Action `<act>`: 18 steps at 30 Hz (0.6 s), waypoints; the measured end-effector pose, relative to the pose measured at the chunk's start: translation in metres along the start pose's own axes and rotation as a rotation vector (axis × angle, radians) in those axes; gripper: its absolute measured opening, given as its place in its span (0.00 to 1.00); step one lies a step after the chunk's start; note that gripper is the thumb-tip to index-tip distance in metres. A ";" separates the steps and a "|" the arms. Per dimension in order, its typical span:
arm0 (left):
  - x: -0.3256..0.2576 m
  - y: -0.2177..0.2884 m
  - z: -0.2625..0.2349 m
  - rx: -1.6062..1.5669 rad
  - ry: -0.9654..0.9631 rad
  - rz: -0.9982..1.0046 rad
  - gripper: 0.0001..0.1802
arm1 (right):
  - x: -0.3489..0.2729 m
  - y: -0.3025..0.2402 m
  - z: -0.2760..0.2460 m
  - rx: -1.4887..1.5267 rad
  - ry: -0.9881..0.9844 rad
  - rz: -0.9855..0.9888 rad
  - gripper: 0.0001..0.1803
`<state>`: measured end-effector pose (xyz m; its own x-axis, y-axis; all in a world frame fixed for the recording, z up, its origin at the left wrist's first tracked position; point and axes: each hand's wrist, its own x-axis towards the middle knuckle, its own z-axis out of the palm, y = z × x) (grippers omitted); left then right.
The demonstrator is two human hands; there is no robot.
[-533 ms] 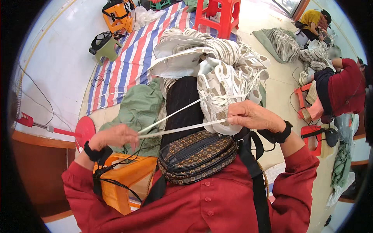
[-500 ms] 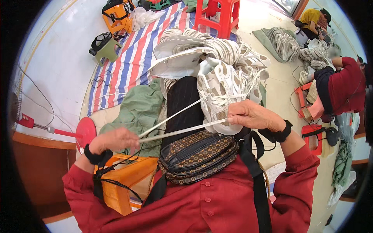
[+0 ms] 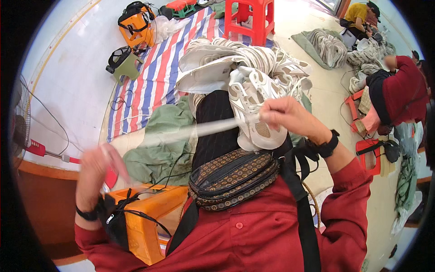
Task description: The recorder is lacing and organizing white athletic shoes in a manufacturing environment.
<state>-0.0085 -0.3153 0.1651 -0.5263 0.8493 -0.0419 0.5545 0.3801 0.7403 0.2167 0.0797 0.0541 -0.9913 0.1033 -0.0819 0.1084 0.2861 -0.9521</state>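
White sneaker (image 3: 253,109) rests on the lap, right hand (image 3: 285,115) pinching the lace (image 3: 199,129) at its eyelets. Left hand (image 3: 97,165), blurred, closes around the far end. Best keep the lace taut and flat, pulling evenly.

Floor: pale tiled floor (image 3: 72,68) is lying bare under even light.
Covering: a striped tarp (image 3: 154,68) is spreading across it.
Furniture: a red plastic stool (image 3: 249,20) is standing on the tarp.
Left edge: a standing fan (image 3: 20,122) is showing.
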 end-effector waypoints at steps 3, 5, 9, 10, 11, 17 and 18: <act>0.069 -0.025 -0.038 -0.147 0.365 0.064 0.16 | 0.030 -0.023 -0.009 0.098 0.327 -0.271 0.10; 0.110 -0.048 -0.045 0.064 0.459 0.117 0.17 | 0.057 -0.029 -0.022 0.096 0.532 -0.403 0.11; 0.139 -0.089 0.021 -0.052 0.450 0.204 0.14 | 0.050 -0.006 -0.042 -0.021 0.637 -0.200 0.11; 0.132 -0.093 0.050 -0.067 0.250 0.179 0.13 | 0.044 0.004 -0.039 -0.023 0.568 -0.106 0.10; 0.124 -0.093 0.078 -0.097 0.036 0.160 0.13 | 0.037 0.014 -0.034 -0.013 0.527 -0.136 0.10; 0.122 -0.043 0.177 0.080 -0.126 0.530 0.14 | 0.000 0.047 -0.014 -0.637 0.442 -0.276 0.08; 0.128 -0.033 0.185 0.045 -0.127 0.541 0.14 | -0.001 0.049 -0.013 -0.591 0.436 -0.223 0.08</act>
<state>0.0250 -0.1515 0.0116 -0.0786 0.9641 0.2536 0.7527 -0.1094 0.6492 0.2243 0.1061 0.0115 -0.8887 0.3147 0.3335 0.0531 0.7931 -0.6068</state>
